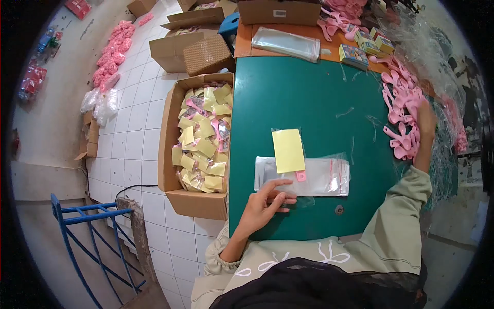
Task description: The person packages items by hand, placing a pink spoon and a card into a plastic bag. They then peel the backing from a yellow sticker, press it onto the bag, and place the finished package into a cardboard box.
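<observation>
Holding the right hand (426,116), in the head view, at the heap of pink spoons (408,99) on the right of the green table (303,95); cannot tell whether pinching any. Poising the left hand (261,207), half-bent and loosely spread, at the clear bags (321,181), just below the yellow card (289,150) lying partly on them over a pink handle (301,176).

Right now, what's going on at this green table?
The person's right hand is at the pile of pink spoons; whether it grips one isn't clear. The left hand is just below a yellow card, which lies partly over clear bags on the green table. A pink handle shows under the card. Beside the table, an open carton holds many yellow-card packs.
</observation>
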The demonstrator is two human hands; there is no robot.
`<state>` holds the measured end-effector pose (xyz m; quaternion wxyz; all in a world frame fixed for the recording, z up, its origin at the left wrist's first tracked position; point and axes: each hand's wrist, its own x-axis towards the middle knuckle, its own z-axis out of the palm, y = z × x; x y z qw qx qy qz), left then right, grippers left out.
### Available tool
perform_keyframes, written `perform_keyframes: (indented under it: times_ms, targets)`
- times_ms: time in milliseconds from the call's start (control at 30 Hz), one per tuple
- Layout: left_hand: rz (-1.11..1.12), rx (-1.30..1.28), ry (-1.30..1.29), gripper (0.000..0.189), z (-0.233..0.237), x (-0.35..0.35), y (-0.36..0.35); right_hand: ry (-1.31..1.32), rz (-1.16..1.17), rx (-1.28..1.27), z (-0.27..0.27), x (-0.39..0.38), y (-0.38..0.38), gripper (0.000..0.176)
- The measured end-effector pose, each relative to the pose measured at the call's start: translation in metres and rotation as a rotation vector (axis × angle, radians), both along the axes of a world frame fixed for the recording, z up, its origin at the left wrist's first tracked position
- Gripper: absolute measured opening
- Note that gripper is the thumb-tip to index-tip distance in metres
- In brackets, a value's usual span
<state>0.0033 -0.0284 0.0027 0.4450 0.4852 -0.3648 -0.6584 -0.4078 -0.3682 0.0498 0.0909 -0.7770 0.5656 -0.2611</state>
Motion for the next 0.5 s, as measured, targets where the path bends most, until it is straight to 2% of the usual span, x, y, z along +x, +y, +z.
perform_keyframes:
  times_ms: [67,133,200,233,267,333,500]
  targets:
    - [0.005,0.023,0.055,0.028,-0.001,0.000,0.001,0.207,-0.232,0.141,-0.002,-0.037,0.013,0.015]
    - [0.018,0.079,0.134,0.026,0.000,0.001,0.004,-0.024,-0.108,0.300,-0.026,-0.036,0.062,0.021]
    - [0.054,0.085,0.193,0.024,0.000,0.001,0.008,0.139,0.283,0.049,0.030,0.133,0.162,0.032]
    - [0.065,0.090,0.224,0.024,0.001,0.000,0.008,0.078,0.468,0.098,0.025,0.160,0.190,0.042]
    - [0.057,0.081,0.236,0.024,0.004,0.001,0.008,-0.055,0.535,0.260,0.014,0.181,0.218,0.048]
    - [0.047,0.070,0.257,0.024,0.012,0.003,0.010,-0.167,0.678,0.331,-0.002,0.213,0.248,0.044]
    - [-0.022,0.053,0.239,0.027,0.021,0.017,0.017,-0.370,0.694,0.344,-0.027,0.222,0.250,0.029]
